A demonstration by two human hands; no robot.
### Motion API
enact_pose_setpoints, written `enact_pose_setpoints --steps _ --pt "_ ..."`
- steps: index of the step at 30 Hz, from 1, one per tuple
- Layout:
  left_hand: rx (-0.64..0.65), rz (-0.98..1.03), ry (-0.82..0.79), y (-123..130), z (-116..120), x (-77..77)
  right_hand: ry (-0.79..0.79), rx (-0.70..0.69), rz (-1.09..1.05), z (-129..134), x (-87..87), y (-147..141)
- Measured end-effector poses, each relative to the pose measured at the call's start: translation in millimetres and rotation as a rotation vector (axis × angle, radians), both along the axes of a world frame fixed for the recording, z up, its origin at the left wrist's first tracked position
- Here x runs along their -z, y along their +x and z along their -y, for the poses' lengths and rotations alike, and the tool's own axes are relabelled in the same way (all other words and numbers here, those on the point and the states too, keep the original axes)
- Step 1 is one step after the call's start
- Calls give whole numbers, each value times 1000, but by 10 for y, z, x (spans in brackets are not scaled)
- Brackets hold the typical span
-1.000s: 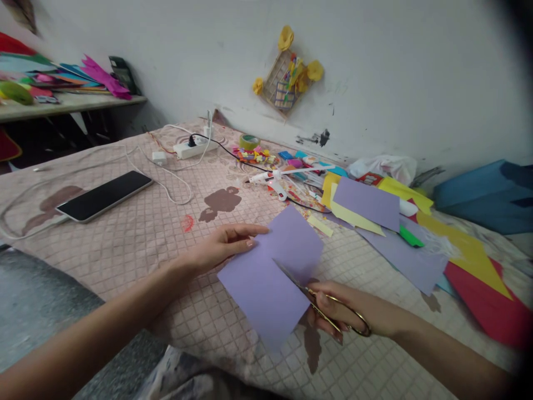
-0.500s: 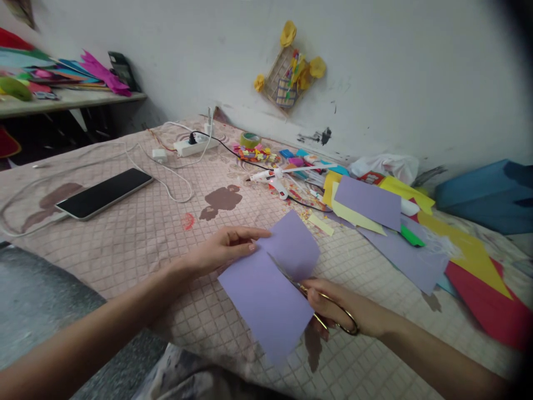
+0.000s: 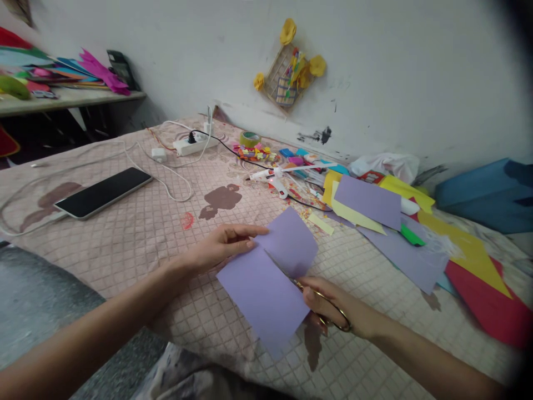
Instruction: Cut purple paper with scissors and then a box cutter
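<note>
Purple sheet (image 3: 258, 289) is front and center between the person's two hands, over the quilted cloth (image 3: 175, 328). I can't tell whether its near corner touches the cloth. Left hand (image 3: 225, 243): grip pinching the sheet's left edge, thumb on top. Right hand (image 3: 333, 294): grip closed around the handles of gold-handled scissors (image 3: 345, 316), blades in a slit running from the sheet's right side toward the left fingers. Can't tell how far apart the blades are. Far flap curls up beside the slit.

Other stuff on the cloth: white glue gun (image 3: 268, 175) beyond the sheet, short pale yellow strip (image 3: 320, 224) just beside the sheet's far side. Right side: pile with a second purple sheet (image 3: 368, 201) on top, red paper (image 3: 485, 305) at the near end. Left side: phone (image 3: 106, 193), screen up, dark, cable attached. Farther back: white power strip (image 3: 189, 147), green tape roll (image 3: 250, 139).
</note>
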State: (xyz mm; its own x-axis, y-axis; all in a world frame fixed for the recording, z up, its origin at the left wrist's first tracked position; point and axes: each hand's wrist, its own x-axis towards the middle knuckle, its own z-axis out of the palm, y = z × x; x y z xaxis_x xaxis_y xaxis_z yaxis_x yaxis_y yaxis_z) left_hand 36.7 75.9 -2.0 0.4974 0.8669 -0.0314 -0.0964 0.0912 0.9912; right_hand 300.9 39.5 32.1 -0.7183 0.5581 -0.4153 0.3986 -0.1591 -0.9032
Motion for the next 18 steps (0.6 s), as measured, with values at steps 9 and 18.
enact_pose_setpoints --steps 9,18 --pt "17 -25 4 -10 -7 1 37 19 32 19 -9 -45" --pt "52 11 -1 -30 10 -59 9 52 48 42 32 -60"
